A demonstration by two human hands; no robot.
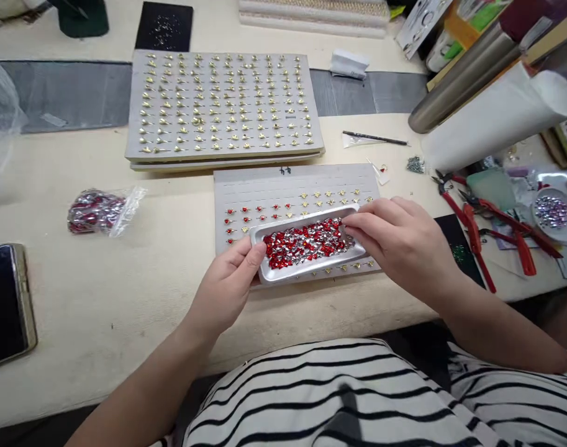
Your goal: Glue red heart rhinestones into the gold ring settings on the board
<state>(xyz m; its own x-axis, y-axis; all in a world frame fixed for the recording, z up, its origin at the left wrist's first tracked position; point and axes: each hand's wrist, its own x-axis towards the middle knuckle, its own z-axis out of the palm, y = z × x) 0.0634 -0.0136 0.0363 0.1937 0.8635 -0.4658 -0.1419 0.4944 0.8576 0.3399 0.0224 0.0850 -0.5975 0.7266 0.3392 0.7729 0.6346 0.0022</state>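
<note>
My left hand (pixel 230 279) grips the left end of a small white tray (pixel 283 273), thumb over its rim. Red and silver rhinestones (pixel 306 242) fill the tray, some of them heart-shaped. At the tray's right end, my right hand (pixel 397 242) has thumb and fingers pinched together over the stones; what lies between the fingertips is hidden. Under the tray is a grey ring display board (pixel 250 180) with rows of gold rings. Several rings (pixel 259 208) at its left carry red stones, while gold rings (pixel 330 194) at its right show none.
Behind stands a stacked board of gold rings (pixel 227 102). A bag of red stones (pixel 101 212) and a phone (pixel 6 304) lie left. Red-handled pliers (pixel 474 236), a dish of stones (pixel 551 214), a black pen (pixel 376 138) and white rolls (pixel 497 118) are right.
</note>
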